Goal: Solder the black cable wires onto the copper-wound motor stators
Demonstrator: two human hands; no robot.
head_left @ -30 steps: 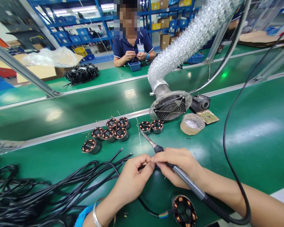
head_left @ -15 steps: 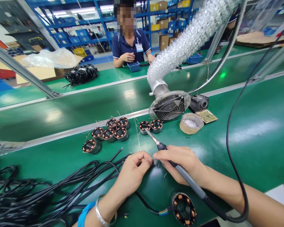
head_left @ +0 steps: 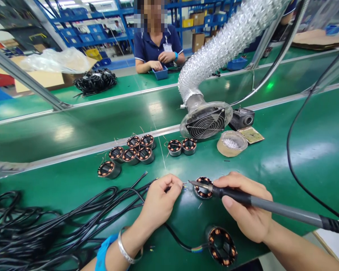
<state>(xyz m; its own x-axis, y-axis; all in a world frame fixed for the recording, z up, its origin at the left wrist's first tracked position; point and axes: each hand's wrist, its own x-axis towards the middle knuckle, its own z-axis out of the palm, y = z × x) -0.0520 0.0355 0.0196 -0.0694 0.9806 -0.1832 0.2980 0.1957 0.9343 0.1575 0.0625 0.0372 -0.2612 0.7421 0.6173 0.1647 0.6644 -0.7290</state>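
My left hand (head_left: 165, 194) pinches the end of a black cable (head_left: 176, 238), with thin wire tips poking out past the fingertips. My right hand (head_left: 247, 205) is closed round a soldering iron (head_left: 285, 209), whose tip points left, close to those wire tips. Behind the iron's tip sits a copper-wound stator (head_left: 203, 187), partly covered by the iron. The cable runs down to another stator (head_left: 222, 246) at the bottom, joined by coloured wires.
Several stators (head_left: 130, 156) stand at the back left, two more (head_left: 174, 148) right of them. Black cables (head_left: 45, 229) cover the left. A fume fan (head_left: 206, 124), a round tub (head_left: 232, 145) and a co-worker (head_left: 158, 45) are beyond.
My right hand has moved right, turning the iron nearly level. A stator now shows behind the iron's tip. The co-worker's hands have come together at the blue bin.
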